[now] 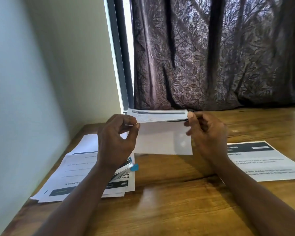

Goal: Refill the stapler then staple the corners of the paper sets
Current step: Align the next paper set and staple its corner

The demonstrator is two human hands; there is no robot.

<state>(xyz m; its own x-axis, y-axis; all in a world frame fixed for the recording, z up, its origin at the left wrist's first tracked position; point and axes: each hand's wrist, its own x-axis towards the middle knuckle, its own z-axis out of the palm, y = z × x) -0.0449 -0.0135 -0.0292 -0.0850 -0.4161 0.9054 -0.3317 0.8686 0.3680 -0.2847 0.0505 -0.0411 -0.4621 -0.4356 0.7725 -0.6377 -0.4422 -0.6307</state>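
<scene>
Both hands hold one paper set (162, 137) in the air above the wooden table (169, 201); its top part is folded back toward the window. My left hand (117, 142) pinches the left edge between thumb and fingers. My right hand (206, 132) pinches the right edge, thumb on top. A blue and silver stapler (129, 166) lies on the paper pile (71, 176) at the left, partly hidden behind my left wrist. Another printed paper set (266, 162) lies flat on the table at the right.
A pale wall (32, 82) runs along the table's left side. A dark leaf-patterned curtain (211, 57) hangs behind the table's far edge, with a window frame (121, 57) beside it. Bare wood shows in front of me between my forearms.
</scene>
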